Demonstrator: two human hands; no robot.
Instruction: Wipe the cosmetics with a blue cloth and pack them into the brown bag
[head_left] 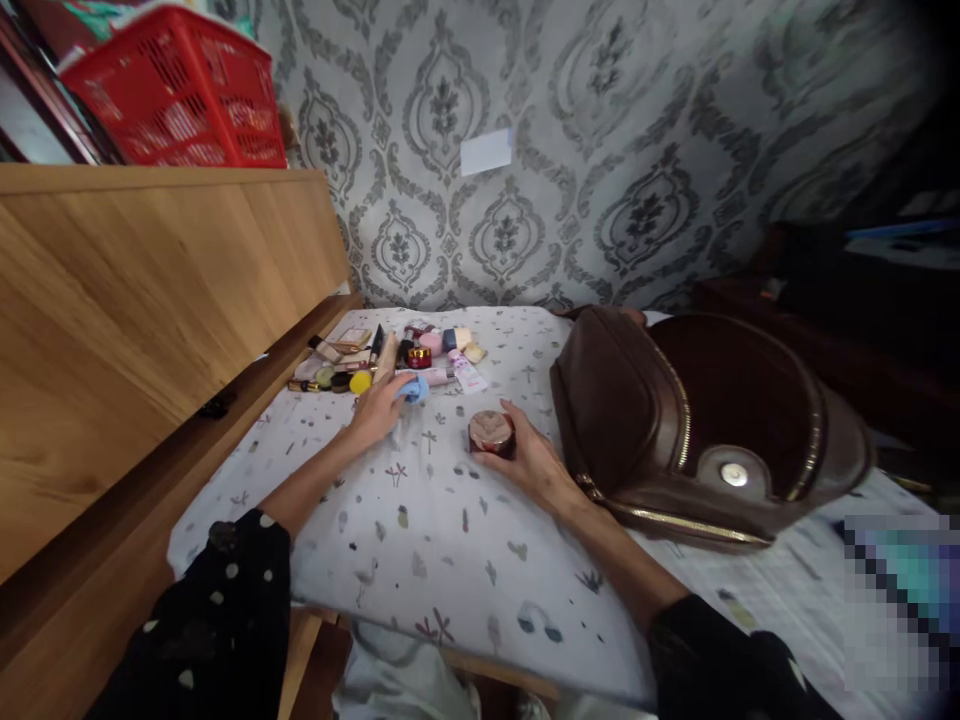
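Observation:
My right hand is closed around a small round cosmetic jar with a pinkish lid and dark red sides, just over the printed cloth. My left hand pinches a crumpled light blue cloth at the near edge of a cluster of cosmetics. In that cluster are a red jar with a gold band, a yellow round lid, a pale tube and a pink round item. My left fingers partly hide the things behind them.
A large brown leather bag with its zip undone stands close to my right forearm. Along the left runs a wooden panel, with a red plastic basket on top. Patterned wallpaper covers the wall behind.

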